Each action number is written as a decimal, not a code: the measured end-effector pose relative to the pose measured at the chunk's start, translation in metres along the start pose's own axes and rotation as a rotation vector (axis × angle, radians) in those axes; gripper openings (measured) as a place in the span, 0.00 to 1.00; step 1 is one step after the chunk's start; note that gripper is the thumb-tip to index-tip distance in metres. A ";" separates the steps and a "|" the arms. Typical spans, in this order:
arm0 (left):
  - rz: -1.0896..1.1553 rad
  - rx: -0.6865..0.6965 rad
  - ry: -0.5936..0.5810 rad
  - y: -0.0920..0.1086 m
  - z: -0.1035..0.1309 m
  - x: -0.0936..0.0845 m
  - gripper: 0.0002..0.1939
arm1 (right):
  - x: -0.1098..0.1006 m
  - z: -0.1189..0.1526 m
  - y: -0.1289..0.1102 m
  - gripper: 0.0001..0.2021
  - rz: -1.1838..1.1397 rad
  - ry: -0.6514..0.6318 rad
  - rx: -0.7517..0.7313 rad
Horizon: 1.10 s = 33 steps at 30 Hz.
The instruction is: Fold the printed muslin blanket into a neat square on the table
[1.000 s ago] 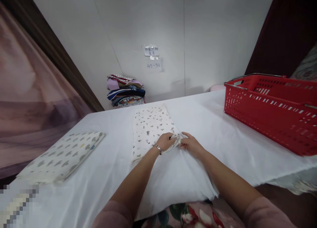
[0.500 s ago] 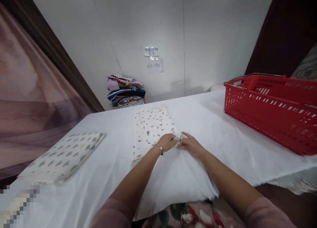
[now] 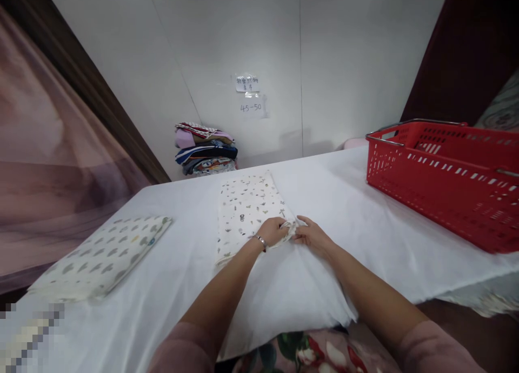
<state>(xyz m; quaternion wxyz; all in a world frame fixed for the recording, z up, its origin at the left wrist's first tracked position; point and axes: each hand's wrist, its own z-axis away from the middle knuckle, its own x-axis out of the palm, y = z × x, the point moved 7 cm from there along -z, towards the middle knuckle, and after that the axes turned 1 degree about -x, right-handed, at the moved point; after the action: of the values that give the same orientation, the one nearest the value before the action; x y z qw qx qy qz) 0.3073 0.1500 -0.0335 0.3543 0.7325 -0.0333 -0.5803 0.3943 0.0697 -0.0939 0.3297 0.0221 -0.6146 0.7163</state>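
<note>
Left hand (image 3: 273, 231) and right hand (image 3: 312, 237), in the head view, pinch the bunched near-right corner of a cream printed cloth (image 3: 251, 202) — it lies flat mid-table on the white tablecloth (image 3: 332, 194). A folded cloud-print cloth (image 3: 101, 254) rests leftward — a red plastic shopping basket (image 3: 438, 197) stands rightward.
</note>
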 end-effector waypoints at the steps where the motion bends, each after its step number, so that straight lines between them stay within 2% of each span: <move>1: 0.011 -0.013 0.014 -0.002 0.000 -0.003 0.11 | 0.000 0.001 0.000 0.36 -0.012 0.001 0.006; 5: 0.013 -0.017 0.066 -0.004 -0.001 -0.019 0.09 | 0.001 0.004 -0.002 0.35 -0.049 0.008 0.034; 8: -0.080 0.029 0.026 0.003 -0.001 -0.026 0.09 | 0.002 0.005 -0.004 0.33 -0.062 0.004 0.043; 13: -0.256 0.078 -0.076 0.015 -0.001 -0.014 0.09 | 0.001 0.005 -0.003 0.32 -0.052 -0.018 0.036; 19: -0.181 0.032 -0.050 0.010 -0.001 0.001 0.08 | 0.000 0.003 -0.001 0.33 -0.041 -0.026 0.012; 29: -0.163 0.064 -0.048 0.008 0.000 0.000 0.08 | 0.000 0.004 -0.001 0.32 -0.042 -0.017 0.023; 33: -0.212 0.087 -0.039 0.013 0.001 0.001 0.07 | 0.003 0.007 -0.004 0.33 -0.062 -0.063 0.011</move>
<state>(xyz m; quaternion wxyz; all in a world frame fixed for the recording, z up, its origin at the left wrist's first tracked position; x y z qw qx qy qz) 0.3117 0.1392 -0.0271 0.2580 0.7353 0.0124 -0.6266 0.3915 0.0653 -0.0873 0.3320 0.0657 -0.6198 0.7080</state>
